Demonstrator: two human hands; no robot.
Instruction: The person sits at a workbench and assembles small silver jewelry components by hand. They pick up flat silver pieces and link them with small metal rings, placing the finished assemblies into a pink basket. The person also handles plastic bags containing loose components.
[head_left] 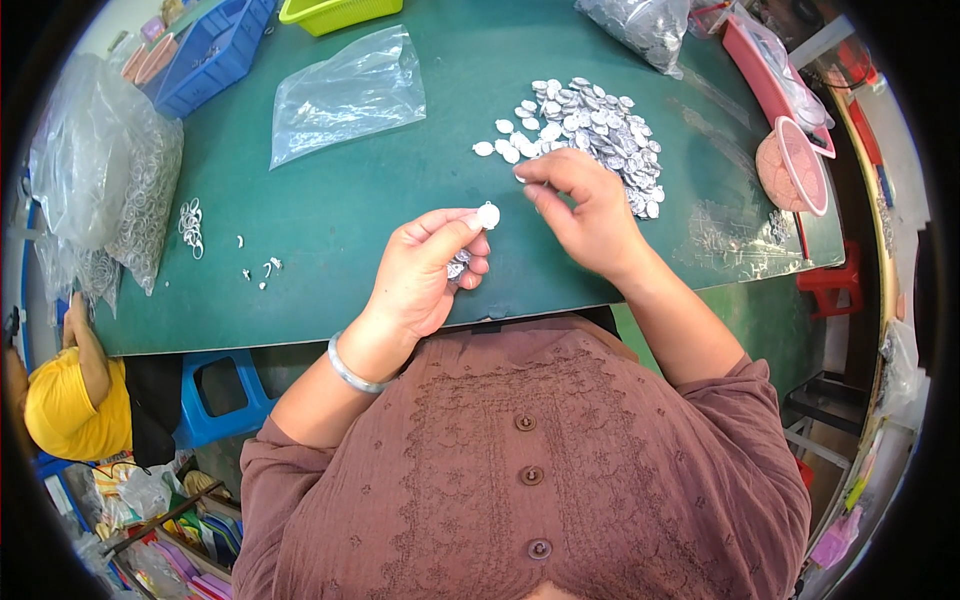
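Note:
Between the thumb and forefinger of my left hand (432,262) is a small round silver charm (488,215) with a loop at its top. More silver charms (458,265) are tucked under the curled fingers of that hand. My right hand (582,208) is at the near left side of a heap of silver charms (600,130). Its thumb and forefinger are bent toward each other, with a small pale edge at the tips that is too small to name. Several loose charms (505,148) lie just beyond these fingertips.
A flat clear bag (350,95) lies on the green table (330,220). Filled plastic bags (110,170), a blue basket (215,50) and small rings (190,225) are at left. A pink basket (795,165) stands right. Another person in yellow (80,400) is at far left.

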